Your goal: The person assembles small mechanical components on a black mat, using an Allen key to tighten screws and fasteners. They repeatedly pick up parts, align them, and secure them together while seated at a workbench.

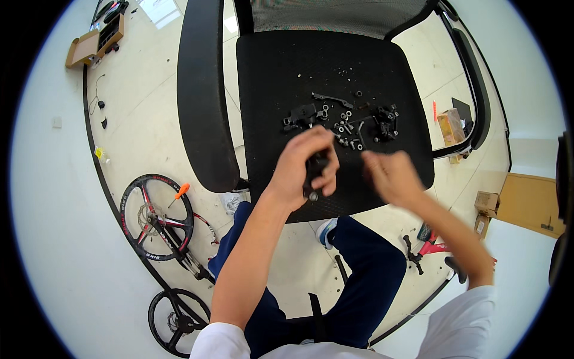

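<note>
My left hand [303, 163] is wrapped round a black metal part [315, 169] above the front of the black chair seat [269, 78]. A round silvery end shows at the part's lower tip; its exact kind is hidden by my fingers. To the right, my right hand [391, 175] hovers over the seat, its curled fingers blurred by motion. Beyond my hands lie small bolts, nuts and washers [347, 127], a black bracket [332, 99], a black mechanical part [302, 113] on the left and a clump of black hardware [386, 121] on the right.
The chair's left armrest [206, 96] rises beside the seat. On the floor at left are a spoked wheel [156, 217] with a disc, an orange-handled screwdriver [182, 191] and another black wheel [179, 323]. Cardboard boxes [520, 203] and a red bicycle frame [431, 248] are at right.
</note>
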### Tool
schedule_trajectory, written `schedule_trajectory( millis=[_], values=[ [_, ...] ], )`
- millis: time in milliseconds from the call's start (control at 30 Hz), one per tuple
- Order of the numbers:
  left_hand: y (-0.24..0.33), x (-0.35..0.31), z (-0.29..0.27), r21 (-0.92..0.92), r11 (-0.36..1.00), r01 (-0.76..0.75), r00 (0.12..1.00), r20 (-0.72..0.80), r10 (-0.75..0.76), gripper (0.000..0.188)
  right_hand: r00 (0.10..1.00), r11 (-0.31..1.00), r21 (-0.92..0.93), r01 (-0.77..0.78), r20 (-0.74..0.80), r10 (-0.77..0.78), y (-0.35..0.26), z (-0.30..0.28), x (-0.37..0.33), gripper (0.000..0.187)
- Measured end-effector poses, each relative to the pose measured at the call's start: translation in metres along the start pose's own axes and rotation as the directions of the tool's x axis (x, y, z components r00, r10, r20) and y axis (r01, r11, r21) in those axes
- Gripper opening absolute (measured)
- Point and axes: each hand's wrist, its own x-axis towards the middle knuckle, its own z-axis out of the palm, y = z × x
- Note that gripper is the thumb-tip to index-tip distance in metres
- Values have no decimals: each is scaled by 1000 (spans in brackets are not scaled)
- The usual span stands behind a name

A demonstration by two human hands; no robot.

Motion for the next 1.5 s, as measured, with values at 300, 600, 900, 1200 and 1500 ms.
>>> schedule_trajectory(
  millis=[300,600,900,1200,1500],
  values=[
    [-18,20,-23,107,994,-23,957,-284,53,22,984,646,747,-157,59,171,2,75,5,31],
    [-21,14,-22,114,993,-26,963,-262,55,18,905,977,108,184,-407,-125,8,62,-4,9],
    [-14,13,-2,258,966,7,980,-194,45,18,938,705,705,82,-293,184,14,45,-3,10],
    [-21,15,4,250,967,41,985,-171,2,19,981,334,939,76,-130,142,14,38,-5,14],
    [-42,15,14,250,949,191,980,-103,-170,27,966,-304,927,219,-162,202,1,31,17,19]
  ],
)
